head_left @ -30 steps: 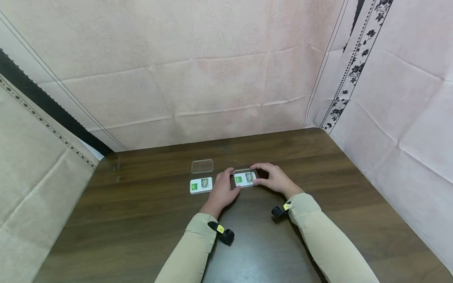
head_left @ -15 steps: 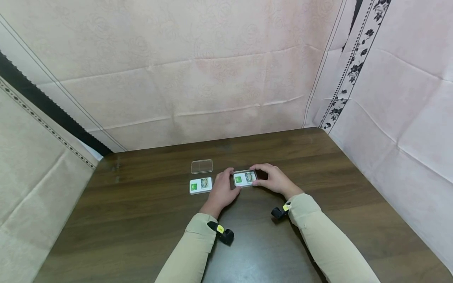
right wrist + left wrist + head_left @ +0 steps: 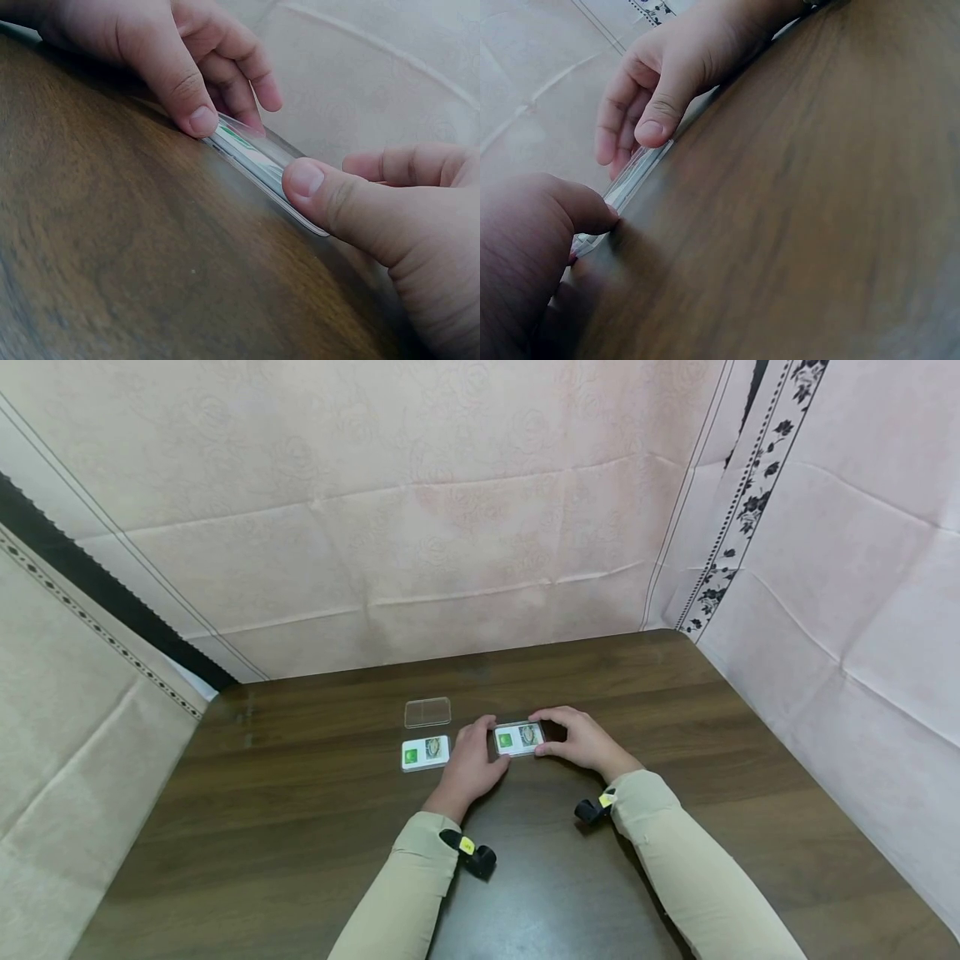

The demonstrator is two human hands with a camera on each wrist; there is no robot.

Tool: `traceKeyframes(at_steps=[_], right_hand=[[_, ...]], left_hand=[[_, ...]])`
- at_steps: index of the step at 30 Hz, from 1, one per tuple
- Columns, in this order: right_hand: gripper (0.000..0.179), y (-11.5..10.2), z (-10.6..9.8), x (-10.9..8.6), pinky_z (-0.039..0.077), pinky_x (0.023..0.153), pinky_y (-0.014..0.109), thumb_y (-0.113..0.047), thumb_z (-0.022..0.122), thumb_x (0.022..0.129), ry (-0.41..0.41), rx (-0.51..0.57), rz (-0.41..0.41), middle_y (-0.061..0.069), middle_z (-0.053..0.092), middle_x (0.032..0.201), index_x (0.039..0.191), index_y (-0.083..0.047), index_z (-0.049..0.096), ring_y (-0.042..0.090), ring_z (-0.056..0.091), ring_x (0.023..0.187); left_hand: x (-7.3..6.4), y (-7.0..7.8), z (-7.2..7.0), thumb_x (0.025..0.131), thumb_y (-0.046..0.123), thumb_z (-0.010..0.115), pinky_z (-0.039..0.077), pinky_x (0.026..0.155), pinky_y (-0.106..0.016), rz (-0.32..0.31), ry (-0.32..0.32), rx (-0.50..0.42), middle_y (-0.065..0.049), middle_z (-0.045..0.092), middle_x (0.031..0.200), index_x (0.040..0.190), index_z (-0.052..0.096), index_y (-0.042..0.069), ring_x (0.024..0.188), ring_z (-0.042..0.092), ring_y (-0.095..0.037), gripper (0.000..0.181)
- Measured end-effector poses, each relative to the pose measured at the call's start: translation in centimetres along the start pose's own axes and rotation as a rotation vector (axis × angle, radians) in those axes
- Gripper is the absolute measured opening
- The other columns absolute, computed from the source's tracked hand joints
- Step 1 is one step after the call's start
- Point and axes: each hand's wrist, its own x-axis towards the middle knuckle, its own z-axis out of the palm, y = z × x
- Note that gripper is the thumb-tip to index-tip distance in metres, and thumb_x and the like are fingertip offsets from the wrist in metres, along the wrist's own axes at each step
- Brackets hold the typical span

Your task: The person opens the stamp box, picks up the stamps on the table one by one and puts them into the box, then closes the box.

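A clear plastic card case (image 3: 518, 739) lies flat on the table between my hands, with a white card marked by a green square and a dark picture showing inside. My left hand (image 3: 472, 764) grips its left end between thumb and fingers. At the right end my right hand (image 3: 581, 743) pinches the case, its thumb (image 3: 307, 180) on the near edge and its fingers at the far edge. From the right wrist view, the case (image 3: 255, 161) shows a thin transparent layer over the card. A matching white card (image 3: 425, 753) in a clear tray lies just left of my left hand.
An unfilled clear plastic lid or tray (image 3: 427, 712) lies behind the left card. The brown wooden table (image 3: 300, 843) meets pale cloth (image 3: 450, 527) hung along its back and sides.
The transparent top of the case and my right fingertips have come down very slightly since a second ago. Both hands otherwise keep their places; the left card and loose plastic piece stay put.
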Motion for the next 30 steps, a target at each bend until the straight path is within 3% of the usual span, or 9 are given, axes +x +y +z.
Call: traceKeyframes(at_steps=[30], right_hand=[[0.054, -0.24, -0.06, -0.04, 0.044, 0.103, 0.051, -0.036, 0.085, 0.082, 0.006, -0.024, -0.008, 0.003, 0.063, 0.132, 0.131, -0.024, 0.066, 0.025, 0.055, 0.123]], left_hand=[[0.03, 0.01, 0.07, 0.091, 0.028, 0.074, 0.037, 0.113, -0.046, 0.011, 0.002, 0.012, -0.007, 0.052, 0.148, 0.148, 0.045, 0.011, 0.141, 0.039, -0.029, 0.066]])
